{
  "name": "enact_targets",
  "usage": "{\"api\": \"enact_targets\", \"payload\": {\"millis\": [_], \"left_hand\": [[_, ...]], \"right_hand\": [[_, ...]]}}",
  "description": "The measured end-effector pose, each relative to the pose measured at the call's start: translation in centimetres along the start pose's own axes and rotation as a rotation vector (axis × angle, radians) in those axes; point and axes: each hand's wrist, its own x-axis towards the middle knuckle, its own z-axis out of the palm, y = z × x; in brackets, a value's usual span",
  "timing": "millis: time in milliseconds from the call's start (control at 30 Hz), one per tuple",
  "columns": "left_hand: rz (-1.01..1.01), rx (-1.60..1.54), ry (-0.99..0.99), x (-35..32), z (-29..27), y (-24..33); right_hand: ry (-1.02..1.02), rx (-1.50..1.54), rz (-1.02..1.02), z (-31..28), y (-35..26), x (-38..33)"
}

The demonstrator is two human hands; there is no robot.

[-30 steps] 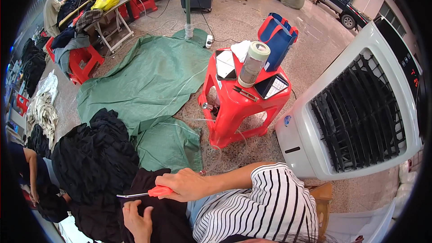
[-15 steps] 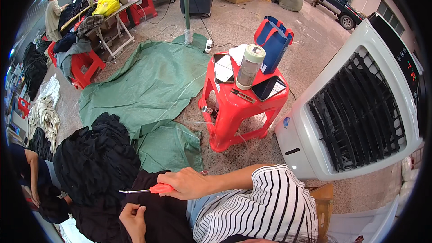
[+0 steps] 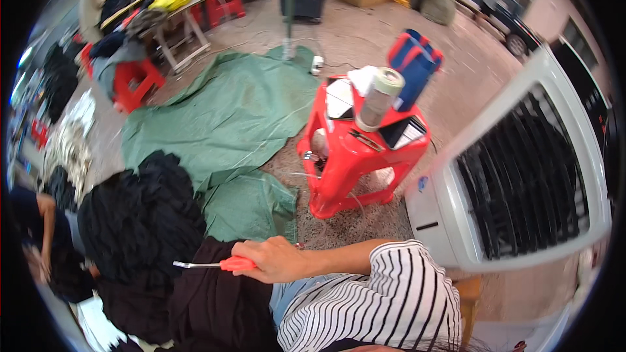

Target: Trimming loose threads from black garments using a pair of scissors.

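Note:
In my right hand [image 3: 272,259] is a small red-handled tool [image 3: 238,264] with a thin metal shaft. Its tip points left and looks slightly bent or forked, too small to make out. My fingers are closed round the handle. Below the tool, dark brown-black cloth [image 3: 215,306] lies across my lap. To the left it meets a large heap of black cloth [image 3: 140,215]. The tool's tip appears over the edge of the cloth; whether it touches cannot be told. My left hand is out of view.
Ahead stands a red stool [image 3: 355,169] with a jar [image 3: 380,99], phones and a blue bag [image 3: 415,68]. An air cooler [image 3: 430,199] is at right. A green tarp [image 3: 222,114] covers the floor. At left, a co-worker's arm [image 3: 47,234] is near dark cloth.
My left hand has dropped out of the picture from the cloth on my lap. My right hand still holds the tool in nearly the same place. The view has shifted slightly.

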Motion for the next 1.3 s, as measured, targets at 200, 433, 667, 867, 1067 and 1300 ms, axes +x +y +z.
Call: {"api": "enact_targets", "payload": {"millis": [200,433,667,867,1067,1300], "left_hand": [[-0.230,-0.377,0.138,-9.7,-15.3,3.7],[0.242,0.550,0.880,-15.8,-19.8,23.8],[0.156,1.195,0.849,2.2,-29.6,30.7],[1.099,1.339,1.277,22.8,-34.1,32.6],[1.459,1.153,1.008,29.3,-24.9,31.4],[0.632,1.233,0.992,26.2,-28.3,11.5]], "right_hand": [[0.040,-0.068,0.060,-1.2,0.2,1.6],[0.050,0.011,0.063,0.8,1.5,5.2],[-0.042,-0.018,0.016,3.6,1.0,7.5],[-0.081,-0.068,0.053,5.3,1.7,8.6],[-0.032,-0.124,0.068,6.9,1.0,10.1],[-0.076,-0.089,0.071,7.0,-0.1,10.2]]}}
